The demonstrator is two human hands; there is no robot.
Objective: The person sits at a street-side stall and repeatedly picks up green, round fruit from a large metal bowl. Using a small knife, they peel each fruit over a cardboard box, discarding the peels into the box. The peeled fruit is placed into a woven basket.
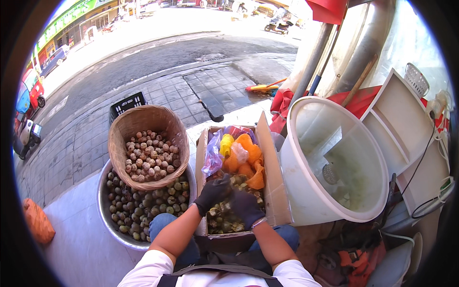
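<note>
My left hand (pixel 212 194) and my right hand (pixel 246 209), both in dark gloves, are close together over an open cardboard box (pixel 279 190). Motion blurs the fingers, so whether they grip anything cannot be made out. Below them the box holds split green walnut husks (pixel 224 215). Orange mesh netting (pixel 247 147) and purple plastic bags (pixel 213 156) fill its far end. To the left, a wicker basket (pixel 115 152) of shelled-out brown walnuts (pixel 152 158) rests tilted over a metal basin (pixel 104 215). Whole green-husked walnuts (pixel 140 206) lie in that basin.
A large white plastic tub (pixel 301 179) stands close on the right, beside white shelf panels (pixel 398 111). Behind the basket is a black crate (pixel 127 104). A broom (pixel 263 87) lies on the pavement ahead. An orange sack (pixel 37 221) sits at far left.
</note>
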